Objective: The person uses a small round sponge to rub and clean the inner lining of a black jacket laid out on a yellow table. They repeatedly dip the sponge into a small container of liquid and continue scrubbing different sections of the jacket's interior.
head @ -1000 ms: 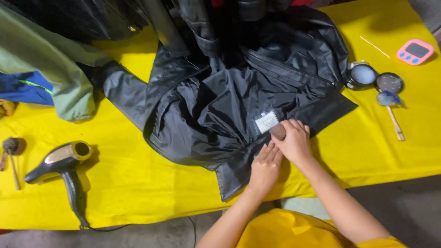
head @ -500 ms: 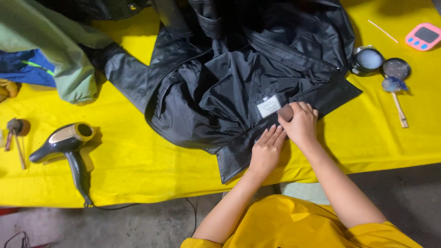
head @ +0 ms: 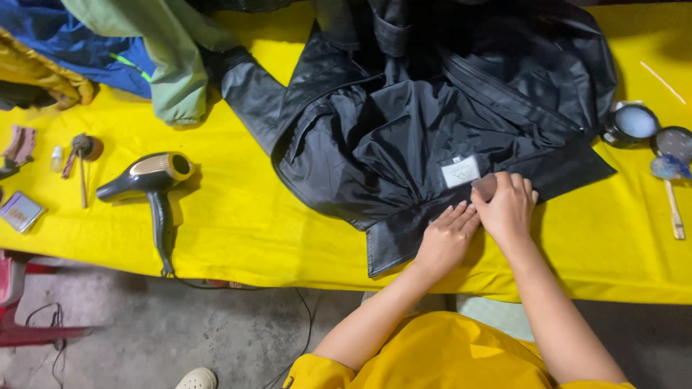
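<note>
A black jacket (head: 432, 122) lies spread on the yellow bench (head: 238, 230), its lower edge near the person. The left hand (head: 447, 241) rests flat on that edge, fingers straight and together, seemingly to keep the cloth taut. The right hand (head: 508, 209) curls its fingers around a small brownish pad (head: 485, 186), pressing it beside the white label (head: 460, 171). To the right, an open tin (head: 634, 124) holds something pale; its lid (head: 675, 142) lies alongside.

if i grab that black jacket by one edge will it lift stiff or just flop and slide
Probably flops: the black jacket lies in soft creases and folds. Its shiny fabric looks slick, so it may slide on the yellow table cover. The left hand pressing its hem beside the right hand suggests it shifts easily.
</note>
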